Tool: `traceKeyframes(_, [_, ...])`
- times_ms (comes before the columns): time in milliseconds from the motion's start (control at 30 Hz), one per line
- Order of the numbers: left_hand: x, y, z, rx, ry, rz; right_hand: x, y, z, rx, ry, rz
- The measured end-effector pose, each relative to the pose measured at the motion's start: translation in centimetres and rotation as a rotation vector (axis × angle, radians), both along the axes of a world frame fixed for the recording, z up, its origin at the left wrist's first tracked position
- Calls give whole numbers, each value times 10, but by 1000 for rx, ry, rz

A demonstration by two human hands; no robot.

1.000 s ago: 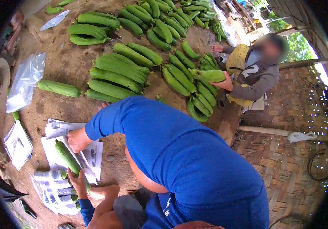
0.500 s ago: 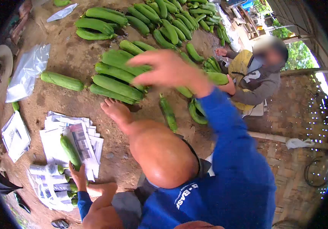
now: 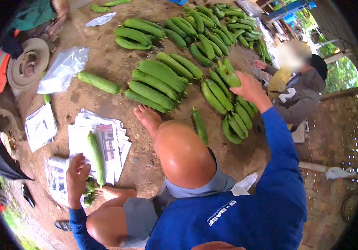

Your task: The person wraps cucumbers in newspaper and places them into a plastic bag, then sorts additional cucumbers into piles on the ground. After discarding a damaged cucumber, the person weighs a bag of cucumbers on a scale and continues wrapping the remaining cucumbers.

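My left hand (image 3: pixel 77 175) is raised beside a stack of printed paper sheets (image 3: pixel 79 137), its fingers apart and curled, with nothing in it. A long green gourd (image 3: pixel 97 160) lies lengthwise on those sheets, just right of that hand. Partly hidden behind the hand is a clear plastic bag (image 3: pixel 55 180) with gourds in it. My right arm is stretched out to the far right, and my right hand (image 3: pixel 249 88) is closed on a green gourd (image 3: pixel 227 75) above a row of other gourds (image 3: pixel 217 93).
Rows of gourds (image 3: pixel 156 85) cover the dirt floor ahead, near my bare foot (image 3: pixel 149 118). A single gourd (image 3: pixel 99 82) lies by a clear plastic sheet (image 3: pixel 66 68). More papers (image 3: pixel 41 126) are at left. A co-worker (image 3: pixel 299 96) sits at right.
My left hand has let go of the gourd, now lying on the papers, and lifted. My right hand has swung right and gripped a gourd. The co-worker's hand no longer shows on a gourd.
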State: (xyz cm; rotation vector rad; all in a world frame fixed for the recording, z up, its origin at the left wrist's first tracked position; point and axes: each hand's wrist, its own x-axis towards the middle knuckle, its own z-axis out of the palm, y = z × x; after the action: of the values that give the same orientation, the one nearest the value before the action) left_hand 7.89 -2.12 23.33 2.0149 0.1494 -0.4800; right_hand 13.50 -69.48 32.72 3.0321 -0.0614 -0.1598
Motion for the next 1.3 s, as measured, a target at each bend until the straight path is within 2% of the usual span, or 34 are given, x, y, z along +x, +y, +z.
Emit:
traceKeyframes(33, [4,-17,40,-15,-7,-26,2,35,20,50,-129,59])
traceKeyframes(133, [9,-68,131,-157,20,-139,12,160,94,60,-119,244])
traceKeyframes(233, [-7,-126,168,-528,6,-131,7,246,144,37,-160,661])
traceKeyframes(267, [-15,-147,183,-775,71,-55,3,269,157,7,-146,763])
traceKeyframes(300, [-27,-161,171,-905,47,4,1,289,172,-29,-134,872])
traceKeyframes(333, [-41,-174,161,-1009,6,160,2,309,182,-69,-129,983])
traceKeyframes(400, [-57,-180,152,-1205,-7,291,2,338,199,-141,-29,1093])
traceKeyframes(500, [-71,-174,142,-1438,-194,519,-5,368,197,-274,137,1208])
traceKeyframes(600, [-77,-167,120,-1493,-79,604,-5,396,192,-384,237,1295])
traceKeyframes(767, [-82,-161,114,-1511,-82,691,-12,425,191,-445,259,1325])
traceKeyframes(1300, [-88,-154,111,-1494,-161,688,-27,450,196,-568,130,1389])
